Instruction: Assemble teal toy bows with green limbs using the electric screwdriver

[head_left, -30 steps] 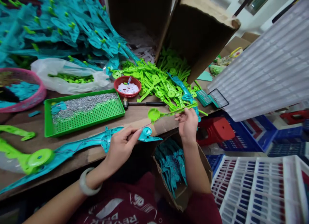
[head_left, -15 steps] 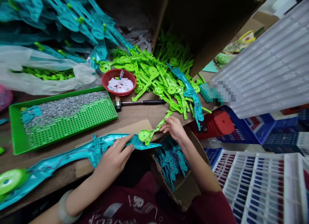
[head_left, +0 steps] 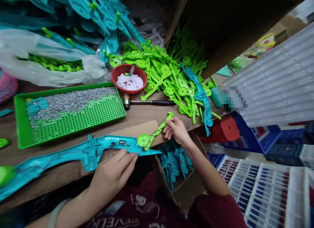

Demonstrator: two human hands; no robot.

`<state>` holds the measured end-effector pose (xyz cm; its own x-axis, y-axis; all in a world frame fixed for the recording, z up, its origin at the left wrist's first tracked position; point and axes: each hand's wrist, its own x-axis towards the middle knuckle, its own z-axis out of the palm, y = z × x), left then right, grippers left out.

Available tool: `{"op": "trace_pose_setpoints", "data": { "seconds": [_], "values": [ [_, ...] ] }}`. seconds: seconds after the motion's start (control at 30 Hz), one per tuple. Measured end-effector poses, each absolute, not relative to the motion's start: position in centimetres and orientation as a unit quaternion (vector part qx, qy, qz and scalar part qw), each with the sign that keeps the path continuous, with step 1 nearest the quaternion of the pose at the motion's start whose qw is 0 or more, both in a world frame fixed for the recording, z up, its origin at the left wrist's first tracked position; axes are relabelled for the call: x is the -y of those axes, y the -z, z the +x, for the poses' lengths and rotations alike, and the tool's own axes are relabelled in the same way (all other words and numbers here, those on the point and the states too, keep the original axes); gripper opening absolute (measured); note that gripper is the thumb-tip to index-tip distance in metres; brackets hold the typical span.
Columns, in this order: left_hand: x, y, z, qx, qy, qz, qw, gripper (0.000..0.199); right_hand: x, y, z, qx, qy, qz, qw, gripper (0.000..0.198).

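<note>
A long blue plastic half-shell [head_left: 73, 152] lies open side up along the table's front edge, with thin wires and a small metal part [head_left: 122, 142] inside it. My left hand [head_left: 115, 170] is at its near edge, thumb and fingertips closed on a thin dark wire [head_left: 141, 150]. A bright green plastic arm with a round disc [head_left: 143, 140] sits over the shell's right end. Its upper part slants up to my right hand [head_left: 178, 131], which pinches it between thumb and forefinger. The wire runs along the green arm.
Behind are a green tray [head_left: 73, 118] of small metal pieces, a hammer [head_left: 152, 102], a red bowl [head_left: 129, 79] with a screwdriver, and a heap of green arms [head_left: 169, 80]. A cardboard box [head_left: 193, 192] of blue parts stands below the edge; white crates [head_left: 267, 185] are at right.
My left hand has drawn back from over the shell to its near edge, uncovering the metal part. The green arm's disc has shifted slightly left. The whole view has shifted a little.
</note>
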<state>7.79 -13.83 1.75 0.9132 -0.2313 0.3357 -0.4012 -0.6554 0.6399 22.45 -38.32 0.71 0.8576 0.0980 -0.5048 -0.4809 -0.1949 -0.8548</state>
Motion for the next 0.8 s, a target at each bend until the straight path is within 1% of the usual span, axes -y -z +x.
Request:
{"op": "trace_pose_setpoints", "data": {
  "seconds": [0.07, 0.13, 0.2, 0.23, 0.3, 0.4, 0.53, 0.67, 0.73, 0.8],
  "values": [
    [14.0, -1.5, 7.9, 0.202, -0.144, 0.892, 0.377, 0.015, 38.3, -0.8, 22.0, -0.128, -0.179, -0.765, 0.606, 0.035],
    [14.2, -1.0, 7.9, 0.235, -0.159, 0.887, 0.365, 0.018, 38.1, -1.1, 21.1, -0.080, -0.076, -0.818, 0.564, 0.034],
    [14.4, -0.5, 8.0, 0.268, -0.162, 0.887, 0.340, 0.020, 37.9, -1.4, 20.1, 0.057, 0.005, -0.873, 0.485, 0.025],
    [14.5, -0.3, 8.1, 0.282, -0.161, 0.888, 0.327, 0.021, 37.8, -1.6, 19.7, 0.148, 0.018, -0.886, 0.439, 0.019],
    [14.6, 0.0, 8.2, 0.305, -0.159, 0.889, 0.303, 0.022, 37.6, -1.8, 19.1, 0.309, -0.007, -0.876, 0.370, 0.014],
    [14.3, -0.3, 8.3, 0.322, -0.166, 0.892, 0.272, 0.022, 37.6, -1.7, 19.0, 0.421, -0.030, -0.846, 0.325, 0.015],
    [13.5, -1.2, 8.4, 0.293, -0.170, 0.906, 0.254, 0.017, 37.8, -1.1, 19.5, 0.438, -0.023, -0.846, 0.302, 0.011],
    [12.7, -1.6, 8.8, 0.236, -0.144, 0.926, 0.257, 0.014, 37.9, -0.8, 19.7, 0.441, -0.023, -0.849, 0.290, 0.009],
    [12.6, -1.3, 9.0, 0.248, -0.118, 0.923, 0.271, 0.016, 38.1, -0.7, 19.9, 0.452, -0.016, -0.854, 0.258, 0.010],
    [12.6, -0.9, 9.1, 0.279, -0.087, 0.913, 0.284, 0.019, 38.3, -0.6, 20.4, 0.479, -0.010, -0.853, 0.207, 0.018]
  ]
}}
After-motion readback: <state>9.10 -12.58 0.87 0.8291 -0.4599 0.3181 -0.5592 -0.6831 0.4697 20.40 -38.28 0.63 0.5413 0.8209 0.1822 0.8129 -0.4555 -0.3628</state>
